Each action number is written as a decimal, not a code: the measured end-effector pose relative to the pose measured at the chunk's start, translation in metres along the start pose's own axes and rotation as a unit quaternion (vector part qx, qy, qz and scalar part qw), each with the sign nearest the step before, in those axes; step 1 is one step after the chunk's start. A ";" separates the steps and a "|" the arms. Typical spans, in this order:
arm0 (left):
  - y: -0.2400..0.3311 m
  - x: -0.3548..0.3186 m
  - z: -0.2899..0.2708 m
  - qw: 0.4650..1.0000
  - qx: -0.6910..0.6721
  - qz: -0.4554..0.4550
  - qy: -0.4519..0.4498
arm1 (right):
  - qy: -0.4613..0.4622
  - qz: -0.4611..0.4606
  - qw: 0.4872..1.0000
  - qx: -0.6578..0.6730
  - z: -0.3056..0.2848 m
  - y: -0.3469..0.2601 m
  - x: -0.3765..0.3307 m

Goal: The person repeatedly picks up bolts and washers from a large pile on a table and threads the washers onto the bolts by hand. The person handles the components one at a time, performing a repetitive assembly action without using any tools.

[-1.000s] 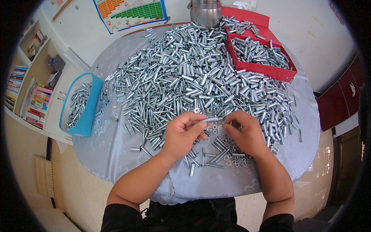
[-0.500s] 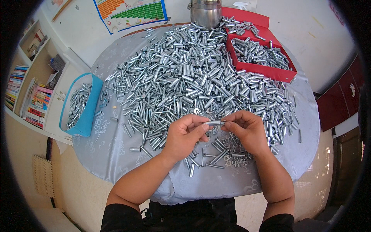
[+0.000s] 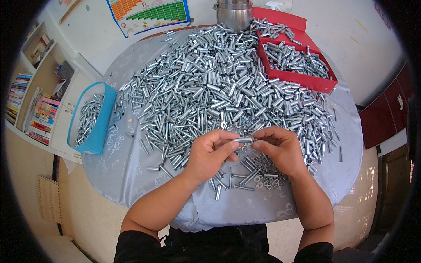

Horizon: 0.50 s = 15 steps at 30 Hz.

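"While your left hand (image 3: 209, 153) pinches one end of a silvery metal sleeve (image 3: 244, 140) between thumb and fingers, what is your right hand (image 3: 280, 151) doing?"

"Its thumb and fingertips close on the other end, and you hold the sleeve over the near edge of the metal pile (image 3: 210, 79)."

"And around that pile?"

"You have the blue bin (image 3: 102, 128) left of it, the red box (image 3: 300, 80) at its far right, and nuts (image 3: 258, 185) on its near side."
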State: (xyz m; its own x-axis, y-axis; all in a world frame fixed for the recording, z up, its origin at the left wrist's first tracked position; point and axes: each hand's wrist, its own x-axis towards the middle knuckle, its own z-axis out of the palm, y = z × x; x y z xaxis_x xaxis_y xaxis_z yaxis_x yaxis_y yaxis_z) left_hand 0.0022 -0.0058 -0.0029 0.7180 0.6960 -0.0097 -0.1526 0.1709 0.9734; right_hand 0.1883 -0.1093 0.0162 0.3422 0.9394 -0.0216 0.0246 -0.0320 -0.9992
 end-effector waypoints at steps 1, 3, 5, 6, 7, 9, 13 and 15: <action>0.000 0.000 0.000 1.000 -0.001 0.000 -0.004 | -0.004 0.002 1.000 -0.009 -0.001 -0.001 0.000; -0.001 0.001 -0.002 1.000 -0.002 -0.002 -0.011 | -0.010 0.006 1.000 -0.017 -0.002 0.000 0.000; 0.001 0.000 -0.001 1.000 -0.001 -0.003 -0.007 | -0.014 0.005 1.000 -0.018 -0.002 0.000 0.000; 0.002 0.000 -0.001 1.000 0.000 -0.003 -0.005 | -0.004 0.003 0.999 -0.033 -0.002 0.001 0.000; 0.002 0.001 -0.001 1.000 -0.003 0.003 0.001 | 0.006 0.002 0.999 -0.048 -0.003 0.001 0.000; 0.001 0.002 -0.002 1.000 -0.010 0.015 0.014 | -0.014 -0.036 0.989 -0.142 -0.008 0.000 0.001; 0.000 0.002 -0.003 1.000 -0.006 0.005 0.028 | -0.135 -0.185 0.907 -0.354 -0.023 -0.009 0.002; 0.001 0.001 -0.002 1.000 0.001 0.005 0.024 | -0.170 -0.224 0.877 -0.390 -0.024 -0.008 0.002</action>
State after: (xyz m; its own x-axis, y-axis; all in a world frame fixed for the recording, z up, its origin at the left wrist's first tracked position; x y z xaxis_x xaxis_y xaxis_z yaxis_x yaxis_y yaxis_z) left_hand 0.0015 -0.0031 -0.0021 0.6828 0.7305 -0.0119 -0.1581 0.1636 0.9738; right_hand 0.2112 -0.1153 0.0253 -0.1635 0.9603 0.2259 0.7649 0.2680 -0.5858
